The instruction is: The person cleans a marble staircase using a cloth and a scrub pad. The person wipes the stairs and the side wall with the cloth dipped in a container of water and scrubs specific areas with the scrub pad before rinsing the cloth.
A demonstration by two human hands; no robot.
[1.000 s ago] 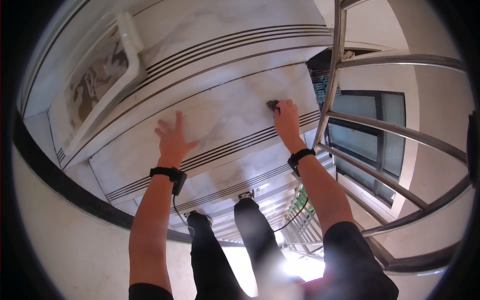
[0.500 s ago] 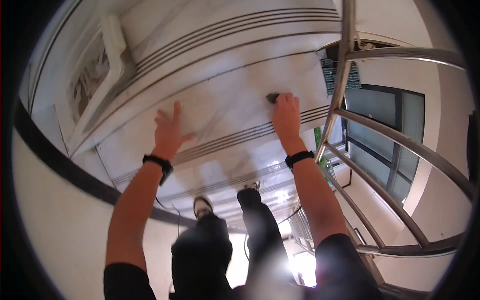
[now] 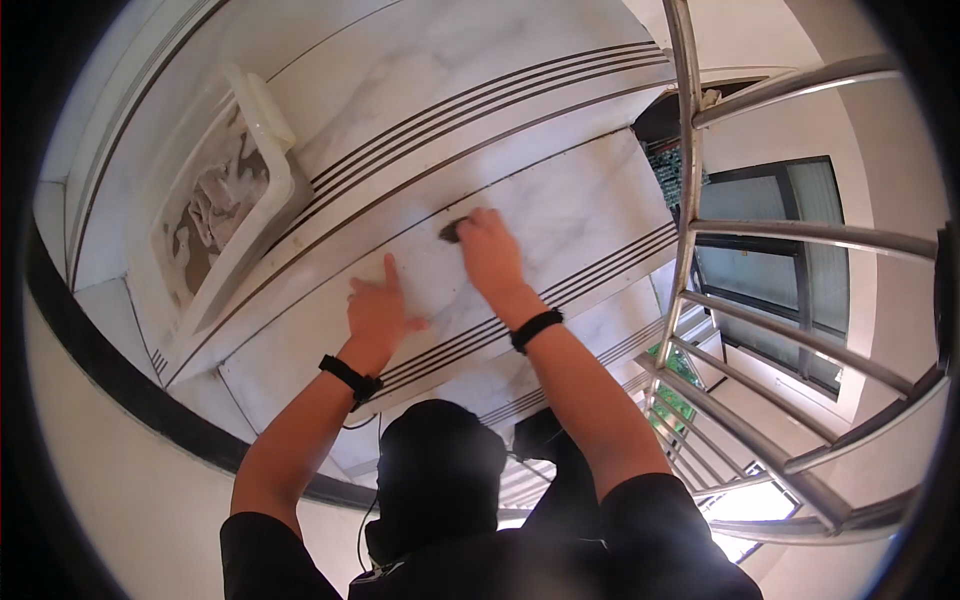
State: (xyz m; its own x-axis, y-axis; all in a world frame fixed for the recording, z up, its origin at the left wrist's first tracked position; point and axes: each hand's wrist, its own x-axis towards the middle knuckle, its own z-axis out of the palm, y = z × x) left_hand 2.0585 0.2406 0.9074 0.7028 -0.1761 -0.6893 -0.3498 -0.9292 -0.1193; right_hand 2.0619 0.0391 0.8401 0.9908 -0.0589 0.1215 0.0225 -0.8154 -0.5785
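My right hand (image 3: 490, 255), pinching the dark pad (image 3: 453, 231), shifted left; work's now mid-step (image 3: 590, 205). My left hand (image 3: 379, 315) is spread nearby.

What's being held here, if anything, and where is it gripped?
The right hand grips a dark scrubbing pad by its right end, in the fingertips; the left hand holds nothing.

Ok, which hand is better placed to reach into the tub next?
Left, I'd judge: the left hand is nearer the tub and looks empty, while the right hand holds the dark scrubber.
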